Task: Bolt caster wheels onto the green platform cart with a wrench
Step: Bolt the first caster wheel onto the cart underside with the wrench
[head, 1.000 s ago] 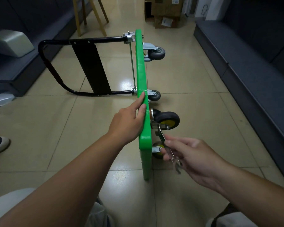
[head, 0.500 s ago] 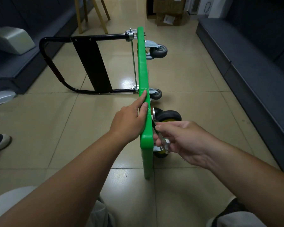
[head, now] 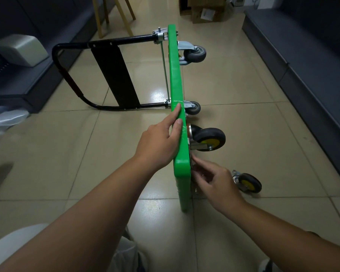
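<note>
Our left hand lies flat, fingers straight, on the upended green cart; our right hand pinches the thin wrench below the mounted caster; a loose caster lies nearby.

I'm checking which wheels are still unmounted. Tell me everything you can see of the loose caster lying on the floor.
The loose caster has a black rubbery tyre, a yellow hub and a silvery metal fork ending in a round mounting plate at its left end. It lies tipped over on the beige tiled floor, right of the right hand and apart from the green platform. Only the floor touches it.
</note>
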